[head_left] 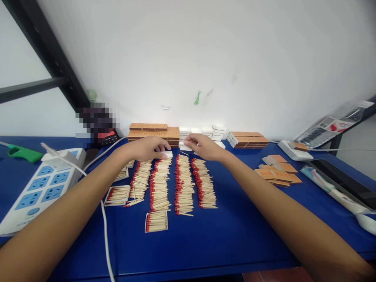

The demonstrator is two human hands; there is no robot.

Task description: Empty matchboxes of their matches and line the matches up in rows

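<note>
Rows of red-tipped matches [184,188] lie across the blue table. At the far end of these rows, my left hand [148,149] is closed on a small white matchbox tray [168,154]. My right hand [204,147] reaches to the white empty trays [195,131] stacked by the wall; its thumb and fingers pinch a white tray [185,146]. One tray filled with matches [156,222] sits at the near end of a row. Another filled tray [117,195] is to the left, with more behind it, partly hidden by my left forearm.
Orange matchboxes [154,133] are stacked against the wall, with another stack [249,140] to the right. Loose orange sleeves [277,172] lie nearer. A power strip [41,186] with a white cable stands left; a phone [342,182] and a white charger [295,151] lie right.
</note>
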